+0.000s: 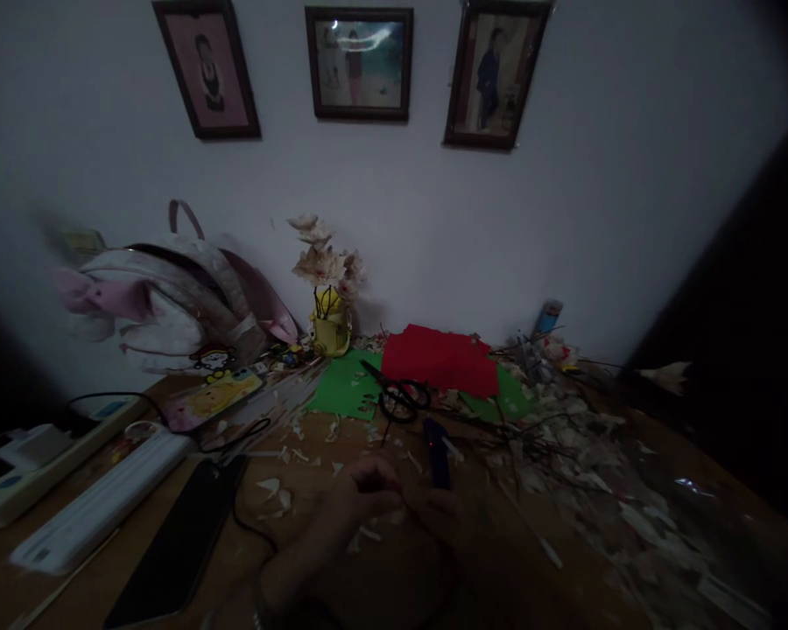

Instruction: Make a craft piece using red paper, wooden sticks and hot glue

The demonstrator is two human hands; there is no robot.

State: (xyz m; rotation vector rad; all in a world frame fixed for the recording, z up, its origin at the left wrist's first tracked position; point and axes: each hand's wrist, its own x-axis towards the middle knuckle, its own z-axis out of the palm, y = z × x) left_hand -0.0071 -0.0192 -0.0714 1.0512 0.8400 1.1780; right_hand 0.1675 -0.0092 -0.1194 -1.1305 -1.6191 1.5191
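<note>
Low in the middle of the head view, my left hand point(361, 497) is closed in a pinch around something thin and dark that I cannot make out. Close to its right, my right hand point(439, 516) is dim and blurred, and its finger positions are unclear. Just above my right hand lies a dark blue glue gun point(438, 455) with a small red light. Black-handled scissors point(402, 400) rest beyond the hands, across green paper point(345, 385) and beside red paper point(439, 360). Pale scraps point(274, 494) lie left of my left hand.
At left are a black phone point(180, 538), a white box point(102, 503), a power strip point(59, 455) with cables, and a backpack point(171, 306). A yellow pot point(330, 334) holds pale flowers near the wall. Shavings and dark stems point(531, 437) cover the right side.
</note>
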